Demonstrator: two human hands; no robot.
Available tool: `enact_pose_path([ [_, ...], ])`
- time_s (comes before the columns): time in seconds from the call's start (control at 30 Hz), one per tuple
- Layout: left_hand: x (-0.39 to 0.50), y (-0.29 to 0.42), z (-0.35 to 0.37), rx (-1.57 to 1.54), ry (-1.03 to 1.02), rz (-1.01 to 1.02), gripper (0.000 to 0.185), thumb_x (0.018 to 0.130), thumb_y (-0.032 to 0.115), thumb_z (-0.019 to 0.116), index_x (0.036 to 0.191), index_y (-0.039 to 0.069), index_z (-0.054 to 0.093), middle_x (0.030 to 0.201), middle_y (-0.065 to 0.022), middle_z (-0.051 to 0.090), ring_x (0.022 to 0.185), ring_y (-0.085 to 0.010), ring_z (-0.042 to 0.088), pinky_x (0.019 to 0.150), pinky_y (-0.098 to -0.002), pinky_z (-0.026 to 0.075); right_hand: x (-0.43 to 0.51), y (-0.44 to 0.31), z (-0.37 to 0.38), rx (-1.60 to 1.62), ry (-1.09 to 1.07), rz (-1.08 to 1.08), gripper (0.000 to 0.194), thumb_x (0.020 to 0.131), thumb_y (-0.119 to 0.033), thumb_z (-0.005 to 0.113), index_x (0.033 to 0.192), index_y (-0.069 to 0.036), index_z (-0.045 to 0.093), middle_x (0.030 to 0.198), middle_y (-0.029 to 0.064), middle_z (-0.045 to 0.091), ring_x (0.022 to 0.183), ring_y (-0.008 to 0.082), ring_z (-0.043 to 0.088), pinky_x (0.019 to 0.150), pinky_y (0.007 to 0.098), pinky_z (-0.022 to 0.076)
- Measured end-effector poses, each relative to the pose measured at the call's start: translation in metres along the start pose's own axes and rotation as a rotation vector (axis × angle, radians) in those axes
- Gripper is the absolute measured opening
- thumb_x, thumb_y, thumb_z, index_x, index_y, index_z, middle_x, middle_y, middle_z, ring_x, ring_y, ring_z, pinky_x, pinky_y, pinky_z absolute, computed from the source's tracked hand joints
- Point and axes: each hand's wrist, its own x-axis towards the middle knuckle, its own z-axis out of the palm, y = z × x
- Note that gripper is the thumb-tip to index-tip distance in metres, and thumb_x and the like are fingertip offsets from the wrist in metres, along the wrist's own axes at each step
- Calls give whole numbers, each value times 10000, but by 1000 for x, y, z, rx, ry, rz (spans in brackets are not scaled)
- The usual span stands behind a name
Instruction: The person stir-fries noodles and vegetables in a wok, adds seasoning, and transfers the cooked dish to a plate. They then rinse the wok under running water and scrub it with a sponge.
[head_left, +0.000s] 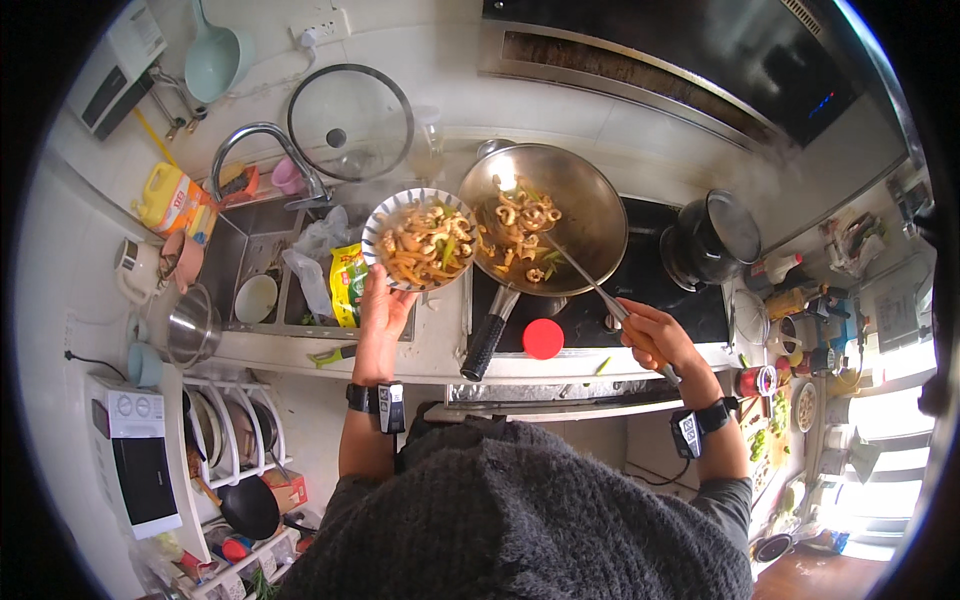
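Note:
My left hand (385, 304) holds a white plate with blue stripes on its rim (369, 238), heaped with stir-fried food (427, 244) that includes green pieces. The plate is held up beside the left rim of a steel wok (596, 217). More of the same food (525, 214) lies in the wok. My right hand (654, 339) grips the wooden handle of a metal cooking utensil (581, 268); its head is down among the food, so its shape is hidden. The wok's black handle (484, 346) points towards me, with a round red lid (543, 339) to its right.
A black pot (712, 236) stands right of the wok on the black cooktop (660, 300). To the left is a steel sink (247, 225) with a bowl (256, 298) and a yellow packet (347, 285). A glass lid (351, 122) leans against the wall. A green-handled tool (330, 356) lies at the counter edge.

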Motion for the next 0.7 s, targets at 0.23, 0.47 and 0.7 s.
enact_pose_path([
  [0.23,14,-20,36,-36,-44,-73,470,831,325,653,1233,188,452,1274,-68,445,1153,-309,469,955,-532,430,-63,-52,23,-36,122,-72,478,938,-163,424,1386,-39,312,742,97,511,406,116,418,326,228,315],
  [0.47,29,-37,78,-48,-148,-110,421,847,345,634,1193,182,459,1199,-64,491,1086,-289,508,907,-519,465,-109,-90,64,37,67,-208,474,948,-187,399,1394,-57,303,767,110,507,404,113,418,314,215,315],
  [0.7,38,-54,105,20,-176,-148,426,836,401,635,1144,169,453,1127,-57,514,971,-251,541,855,-489,482,-97,-61,87,47,65,-148,483,936,-164,430,1385,-33,308,771,105,512,406,119,427,325,221,327],
])
